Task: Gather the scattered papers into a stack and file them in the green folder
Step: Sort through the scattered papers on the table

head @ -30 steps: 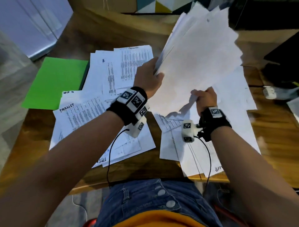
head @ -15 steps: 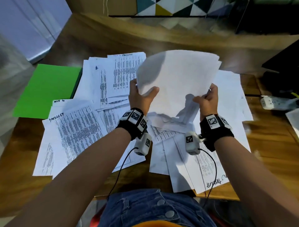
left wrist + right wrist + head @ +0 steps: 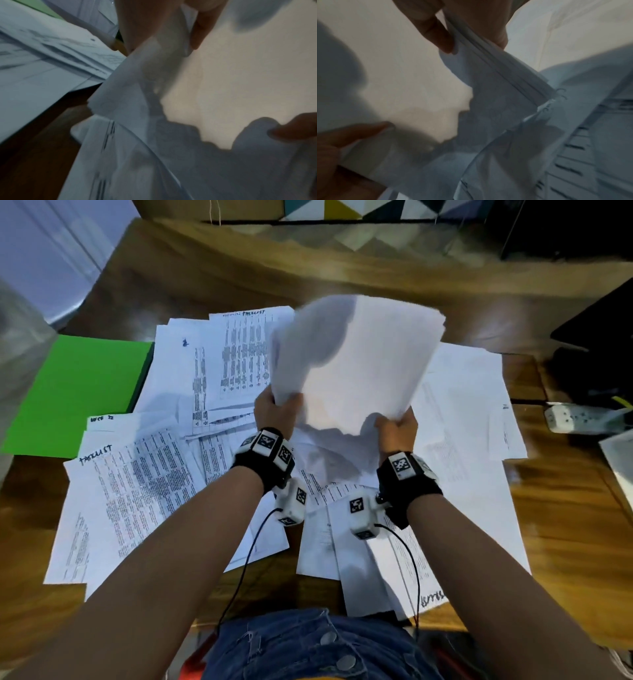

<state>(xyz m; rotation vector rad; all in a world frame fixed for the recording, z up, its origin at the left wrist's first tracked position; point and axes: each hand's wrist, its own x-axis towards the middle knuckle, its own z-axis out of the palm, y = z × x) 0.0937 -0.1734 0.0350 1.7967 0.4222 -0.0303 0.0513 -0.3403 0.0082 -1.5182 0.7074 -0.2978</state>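
Both hands hold a sheaf of white papers point(image 3: 356, 364) upright above the table. My left hand point(image 3: 277, 414) grips its lower left edge, thumb point(image 3: 204, 27) on the near face. My right hand point(image 3: 397, 429) pinches the lower right corner, where the sheet edges point(image 3: 501, 70) fan out slightly. Beneath and around lie many loose printed sheets point(image 3: 144, 484) spread over the wooden table point(image 3: 575, 535). The green folder point(image 3: 75, 392) lies closed and flat at the far left, partly tucked under one sheet's edge.
A white power strip point(image 3: 579, 417) sits at the right edge, with dark equipment point(image 3: 603, 330) behind it. A patterned panel point(image 3: 359, 207) stands at the back. More sheets point(image 3: 376, 570) overhang the near table edge by my lap.
The sheaf came down from high and tilted right to upright in front of me. My hands shifted to grip its two lower corners, and the sheets look more squared.
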